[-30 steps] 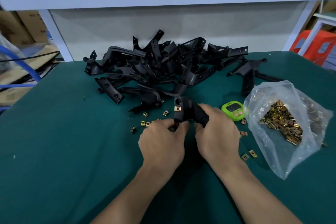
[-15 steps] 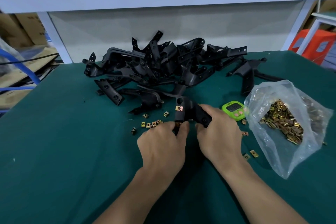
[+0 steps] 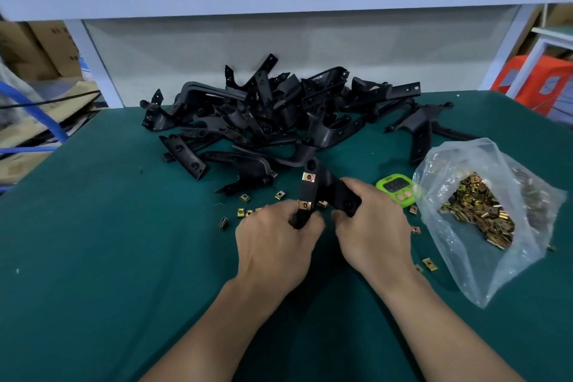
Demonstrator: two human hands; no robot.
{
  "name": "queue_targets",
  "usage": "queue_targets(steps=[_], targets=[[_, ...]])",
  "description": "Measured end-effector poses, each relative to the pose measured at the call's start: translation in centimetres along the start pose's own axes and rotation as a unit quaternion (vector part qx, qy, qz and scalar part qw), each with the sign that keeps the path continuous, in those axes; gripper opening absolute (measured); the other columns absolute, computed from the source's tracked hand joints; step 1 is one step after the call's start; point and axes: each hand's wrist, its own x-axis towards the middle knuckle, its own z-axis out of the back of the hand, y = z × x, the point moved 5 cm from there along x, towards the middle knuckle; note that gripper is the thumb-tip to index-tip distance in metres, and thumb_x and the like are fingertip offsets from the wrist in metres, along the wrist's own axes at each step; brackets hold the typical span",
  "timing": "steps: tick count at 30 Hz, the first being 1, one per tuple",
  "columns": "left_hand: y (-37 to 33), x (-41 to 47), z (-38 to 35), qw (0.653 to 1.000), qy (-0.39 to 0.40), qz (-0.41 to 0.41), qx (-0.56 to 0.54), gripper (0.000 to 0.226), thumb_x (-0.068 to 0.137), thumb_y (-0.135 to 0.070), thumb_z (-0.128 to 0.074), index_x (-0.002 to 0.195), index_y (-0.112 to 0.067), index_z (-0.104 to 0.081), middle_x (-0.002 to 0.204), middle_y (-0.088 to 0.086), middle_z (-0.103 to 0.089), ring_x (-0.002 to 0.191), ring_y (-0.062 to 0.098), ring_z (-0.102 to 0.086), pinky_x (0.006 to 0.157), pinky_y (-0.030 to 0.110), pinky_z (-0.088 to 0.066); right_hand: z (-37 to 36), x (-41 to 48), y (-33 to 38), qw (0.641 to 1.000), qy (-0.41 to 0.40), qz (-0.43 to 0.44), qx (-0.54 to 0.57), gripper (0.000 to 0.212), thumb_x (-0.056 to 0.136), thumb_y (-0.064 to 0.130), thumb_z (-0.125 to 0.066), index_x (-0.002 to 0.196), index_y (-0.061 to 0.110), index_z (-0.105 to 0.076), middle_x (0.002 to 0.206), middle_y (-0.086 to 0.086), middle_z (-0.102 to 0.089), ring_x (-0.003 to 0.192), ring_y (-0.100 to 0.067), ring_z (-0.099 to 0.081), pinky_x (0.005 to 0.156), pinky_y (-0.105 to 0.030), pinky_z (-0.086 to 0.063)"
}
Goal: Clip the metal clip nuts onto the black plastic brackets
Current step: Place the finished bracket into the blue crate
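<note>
Head view: the only view, looking down across a green table (image 3: 93,257).
Held bracket (image 3: 333,187): one, black moulded plastic, forked into two arms, lifted just above the table in front of the pile.
Left hand (image 3: 276,245): fingers curled round the near end of the bracket's left arm.
Right hand (image 3: 372,226): fingers and thumb wrapped round the end of the other arm.
Fitted clip nuts: two on the left arm, brassy folded metal squares, the upper one (image 3: 309,177) and the lower one (image 3: 304,205) just above the left thumb.
Loose clip nuts (image 3: 245,198): at least five lie scattered left of the hands and four to the right, each small, flat and holed.
Bracket pile (image 3: 273,115): too tangled for me to count, matte black, curved and holed, heaped at the back of the table.
Lone bracket (image 3: 421,130): one, lying apart to the right of the pile.
Bag (image 3: 483,273): one, clear crinkled plastic, mouth open, with a heap of clip nuts (image 3: 477,211) inside.
Timer (image 3: 395,189): one, lime green, rounded, between the right hand and the bag.
</note>
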Motion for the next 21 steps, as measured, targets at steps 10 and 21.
queue_targets(steps=[10, 21], targets=[[0.1, -0.6, 1.4, 0.985, -0.035, -0.012, -0.170, 0.056, 0.096, -0.023, -0.068, 0.136, -0.054, -0.044, 0.095, -0.024, -0.072, 0.088, -0.004, -0.069, 0.079, 0.014, -0.053, 1.0, -2.6, 4.1, 0.980, 0.043, 0.119, -0.153, 0.053, 0.086, 0.016, -0.068, 0.133, 0.032, -0.050, 0.108, 0.010, -0.059, 0.087, -0.017, -0.066, 0.064, -0.028, -0.034], [-7.1, -1.9, 1.1, 0.914, -0.028, -0.027, -0.403, 0.032, 0.090, -0.013, -0.073, 0.108, -0.039, -0.070, 0.067, -0.006, -0.067, 0.044, 0.010, -0.053, 0.044, 0.020, -0.044, 12.7, -6.8, 2.1, 0.988, 0.151, 0.003, 0.016, 0.068, 0.087, 0.012, -0.065, 0.135, 0.054, -0.042, 0.089, 0.005, -0.066, 0.067, -0.019, -0.065, 0.058, -0.040, -0.059]])
